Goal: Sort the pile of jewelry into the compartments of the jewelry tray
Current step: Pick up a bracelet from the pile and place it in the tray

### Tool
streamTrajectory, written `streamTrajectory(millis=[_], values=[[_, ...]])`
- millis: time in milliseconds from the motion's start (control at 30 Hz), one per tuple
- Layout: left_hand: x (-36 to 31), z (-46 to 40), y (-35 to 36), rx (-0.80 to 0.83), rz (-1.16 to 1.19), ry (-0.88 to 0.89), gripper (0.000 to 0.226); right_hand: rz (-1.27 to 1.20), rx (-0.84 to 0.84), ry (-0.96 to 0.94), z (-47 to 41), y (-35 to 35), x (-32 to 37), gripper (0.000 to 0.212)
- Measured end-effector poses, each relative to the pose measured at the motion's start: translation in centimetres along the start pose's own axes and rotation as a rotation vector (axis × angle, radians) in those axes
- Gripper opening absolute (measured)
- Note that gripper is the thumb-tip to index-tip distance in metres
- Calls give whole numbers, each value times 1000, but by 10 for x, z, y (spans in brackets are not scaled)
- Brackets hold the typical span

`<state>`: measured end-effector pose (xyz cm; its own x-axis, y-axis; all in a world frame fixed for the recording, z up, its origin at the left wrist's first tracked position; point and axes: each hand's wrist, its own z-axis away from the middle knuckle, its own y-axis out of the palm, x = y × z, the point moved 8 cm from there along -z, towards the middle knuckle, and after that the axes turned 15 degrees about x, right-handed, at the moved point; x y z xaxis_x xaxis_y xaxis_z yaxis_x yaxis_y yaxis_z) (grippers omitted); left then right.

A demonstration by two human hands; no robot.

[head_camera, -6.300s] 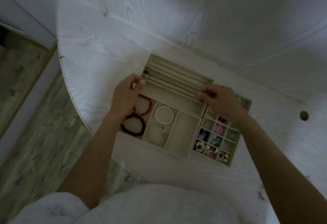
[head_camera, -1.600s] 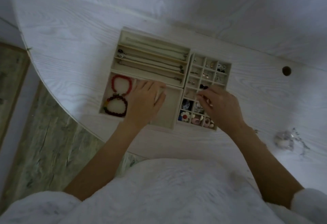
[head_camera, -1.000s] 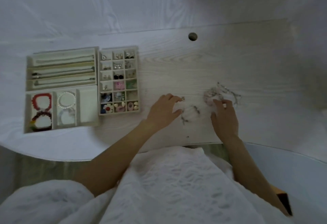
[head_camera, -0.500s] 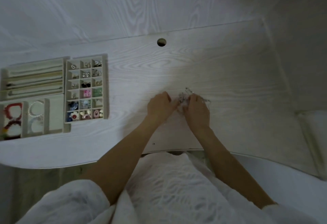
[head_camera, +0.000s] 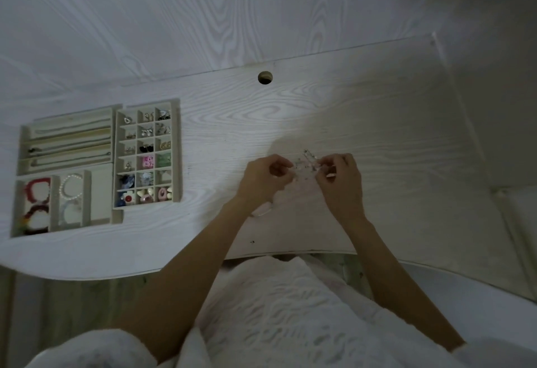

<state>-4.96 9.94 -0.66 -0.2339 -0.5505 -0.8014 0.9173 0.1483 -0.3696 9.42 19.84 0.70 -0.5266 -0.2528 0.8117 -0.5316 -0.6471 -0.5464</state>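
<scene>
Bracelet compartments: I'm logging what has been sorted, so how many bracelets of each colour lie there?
Red bracelet: 1
Dark maroon bracelet: 1
White pearl bracelet: 1
Pale translucent bracelet: 1
Total: 4

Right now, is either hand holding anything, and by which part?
Both. The left hand and right hand pinch opposite sides of a small tangle of pale jewelry just above the desk; the exact part gripped is too blurred to tell.
</scene>
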Motion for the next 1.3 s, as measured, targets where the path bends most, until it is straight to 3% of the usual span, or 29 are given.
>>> streamTrajectory(millis=[167, 367, 567, 700, 800, 900, 1067, 1167, 1300], values=[[-28, 7, -2, 116, 37, 100, 10, -368, 120, 120, 1, 11, -7, 13], [-32, 19, -11, 94, 265, 61, 13, -405, 292, 78, 0, 32, 3, 24], [-39, 41, -37, 35, -99, 164, 7, -190, 405, -101, -6, 35, 32, 37], [-35, 74, -72, -47, -223, 270, 12, -160, 556, -208, -15, 76, 77, 18], [-5, 104, -106, -65, -36, 243, 31, -282, 556, -197, -17, 114, 107, 7], [41, 140, -142, -199, 206, 201, 42, -471, 598, -145, -19, 158, 142, 4], [141, 196, -204, -637, 490, 12, 21, -577, 805, 107, -19, 264, 187, 10], [187, 209, -228, -723, 638, -54, 14, -558, 871, 211, -21, 317, 210, 20], [223, 206, -260, -766, 545, -110, 16, -518, 902, 222, -34, 363, 237, 26]])
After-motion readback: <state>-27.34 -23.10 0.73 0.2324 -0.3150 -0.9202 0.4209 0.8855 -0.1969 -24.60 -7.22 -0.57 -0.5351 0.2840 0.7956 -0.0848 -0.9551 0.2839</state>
